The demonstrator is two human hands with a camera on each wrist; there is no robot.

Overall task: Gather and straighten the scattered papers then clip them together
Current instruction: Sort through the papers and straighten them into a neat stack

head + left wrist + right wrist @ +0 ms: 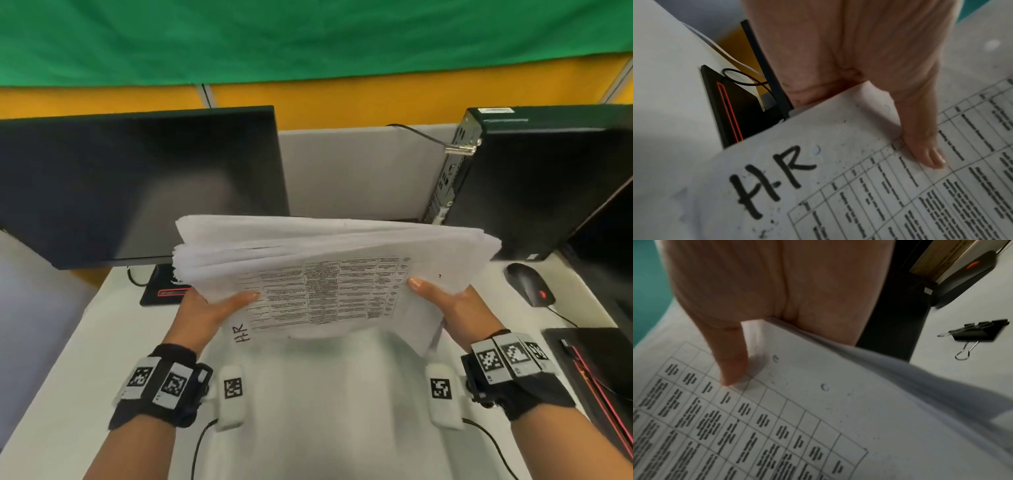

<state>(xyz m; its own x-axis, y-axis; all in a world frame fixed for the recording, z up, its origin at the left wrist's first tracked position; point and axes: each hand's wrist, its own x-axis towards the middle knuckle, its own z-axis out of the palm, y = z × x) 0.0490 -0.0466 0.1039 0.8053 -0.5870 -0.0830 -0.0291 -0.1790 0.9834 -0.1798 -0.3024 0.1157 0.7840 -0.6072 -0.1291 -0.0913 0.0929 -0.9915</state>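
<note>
Now, left hand: grips the left edge of the papers, thumb pressed flat on the top sheet, fingers hidden beneath.
Right hand: clamps the right edge likewise, thumb on top.
Papers: a thick, uneven stack, held up above the counter, top page a printed table marked "HR".
Binder clip: lies on the counter to the right, apart from the stack.
Mouse: further right.

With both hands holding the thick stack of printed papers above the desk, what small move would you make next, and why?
Probably tap the thick stack of white printed papers edge-down on the white desk to square it. The left hand and right hand hold it lifted, its far edges look fanned and uneven, and the black binder clip lies unused.
</note>
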